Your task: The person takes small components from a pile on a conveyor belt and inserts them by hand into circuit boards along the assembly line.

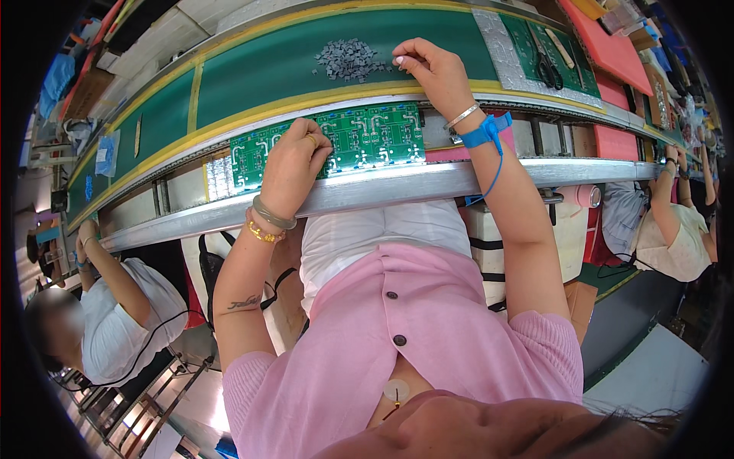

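Observation:
A green circuit board (355, 138) with several repeated sections rests between the metal rails of a conveyor. Over its left part is my left hand (294, 161), thumb and fingers pinched together; whatever they hold, if anything, is hidden. A pile of small grey square parts (348, 60) lies on the green mat beyond the board. My right hand (434, 73) is at the pile's right edge with thumb and forefinger drawn together. What sits between those fingertips is too small to make out. A blue wrist strap (485, 131) with a cord is around my right wrist.
Scissors (547, 65) and a thin wooden-handled tool (560, 47) lie on the bench at the right. The near metal rail (382, 183) runs across in front of me. A co-worker (115, 314) sits at the left, another (673, 229) at the right.

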### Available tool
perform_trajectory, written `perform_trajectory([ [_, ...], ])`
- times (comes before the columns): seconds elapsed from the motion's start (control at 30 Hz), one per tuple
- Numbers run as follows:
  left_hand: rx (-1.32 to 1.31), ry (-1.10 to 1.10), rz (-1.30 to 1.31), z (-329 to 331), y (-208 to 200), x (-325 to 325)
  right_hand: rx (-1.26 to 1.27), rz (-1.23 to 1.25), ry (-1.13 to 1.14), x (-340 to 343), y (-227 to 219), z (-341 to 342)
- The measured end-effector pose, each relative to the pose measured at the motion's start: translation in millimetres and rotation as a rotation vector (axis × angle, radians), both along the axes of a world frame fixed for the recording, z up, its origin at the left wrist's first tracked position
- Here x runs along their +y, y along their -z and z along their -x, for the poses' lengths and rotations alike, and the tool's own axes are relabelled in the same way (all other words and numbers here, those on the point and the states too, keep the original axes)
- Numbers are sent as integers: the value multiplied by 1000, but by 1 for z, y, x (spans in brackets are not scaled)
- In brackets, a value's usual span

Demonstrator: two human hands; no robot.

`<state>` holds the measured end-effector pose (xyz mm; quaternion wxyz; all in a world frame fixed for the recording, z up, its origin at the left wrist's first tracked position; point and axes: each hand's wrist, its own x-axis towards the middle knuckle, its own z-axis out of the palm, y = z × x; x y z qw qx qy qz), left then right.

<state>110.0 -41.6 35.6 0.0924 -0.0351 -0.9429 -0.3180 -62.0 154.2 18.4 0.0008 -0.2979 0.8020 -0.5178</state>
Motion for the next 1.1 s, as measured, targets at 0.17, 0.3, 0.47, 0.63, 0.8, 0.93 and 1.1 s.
perform_trajectory([
  [0.17, 31, 31, 93, 1, -1, 0, 72, 46, 18, -1, -1, 0],
  [0.3, 23, 41, 109, 1, -2, 1, 150, 7, 43, 2, -6, 0],
  [0.47, 20, 116, 121, 1, -4, -3, 56, 46, -9, 6, -10, -6],
  [0.63, 60, 19, -25, 48, -8, -34, -8, -40, -12, 21, -24, -53],
  [0.8, 37, -150, -15, 104, 14, -58, 87, -184, -23, 38, -15, -77],
  [0.93, -36, -102, -134, 105, 13, -63, 258, -270, -86, 41, -5, -79],
  [1.1, -98, -131, -224, 83, 1, -47, 294, -348, -76, 40, -3, -78],
])
